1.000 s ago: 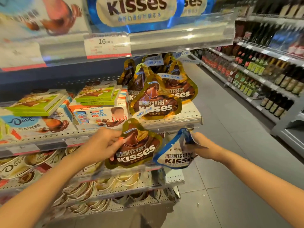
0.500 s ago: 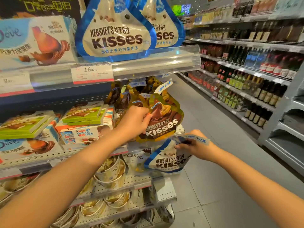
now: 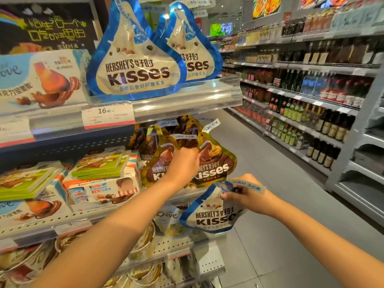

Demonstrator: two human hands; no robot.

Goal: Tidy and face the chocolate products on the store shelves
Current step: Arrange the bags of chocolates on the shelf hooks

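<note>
1. Risk: brown Kisses bags (image 3: 216,163) stand crowded on the middle shelf (image 3: 116,213); a nudge from the left hand (image 3: 182,163) could tip one off the near edge.
2. Risk: blue Kisses bag (image 3: 209,217) hangs off-shelf, held by its top only; could slip.
3. Left fingers curled, pinching a brown bag's top.
4. Right hand (image 3: 249,197) fingers closed narrow on the blue bag's neck, right of the shelf end.

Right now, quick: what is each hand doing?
Left hand: fingers curled on the top of a brown Hershey's Kisses bag on the middle shelf.
Right hand: pinching the top of a blue-and-white Hershey's Kisses bag.
</note>
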